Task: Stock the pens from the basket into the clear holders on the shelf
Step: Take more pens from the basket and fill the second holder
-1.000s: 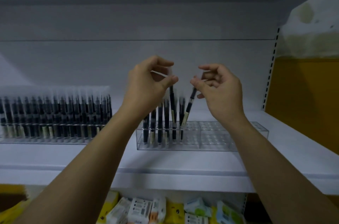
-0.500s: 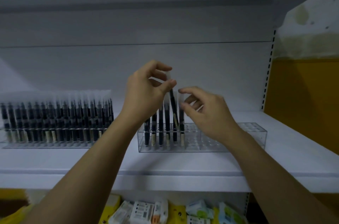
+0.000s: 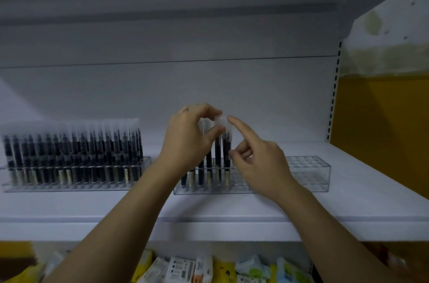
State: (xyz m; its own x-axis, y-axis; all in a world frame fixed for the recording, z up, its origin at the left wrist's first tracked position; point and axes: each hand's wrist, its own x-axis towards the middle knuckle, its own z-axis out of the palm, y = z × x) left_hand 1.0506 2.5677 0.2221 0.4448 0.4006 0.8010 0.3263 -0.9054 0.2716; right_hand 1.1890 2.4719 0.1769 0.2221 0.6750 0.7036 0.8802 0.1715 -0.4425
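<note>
A clear holder (image 3: 308,175) stands on the white shelf (image 3: 209,208), with several dark pens (image 3: 217,159) upright in its left end and bare holes on its right. My left hand (image 3: 189,141) pinches the frosted cap of one upright pen between thumb and fingers. My right hand (image 3: 257,162) is just right of the pens, its index finger stretched up to the pen caps and the other fingers loosely curled, holding nothing. A second clear holder (image 3: 76,186) at the left is packed with pens (image 3: 72,150). The basket is out of view.
Packaged goods (image 3: 197,270) in white, yellow and green fill the shelf below. A yellow side panel (image 3: 383,132) bounds the shelf on the right, beside a slotted upright (image 3: 334,92). The shelf's back wall is plain white.
My right hand set its pen into the holder and let go, then its index finger rose to the caps. My left hand lowered its pen upright among the others.
</note>
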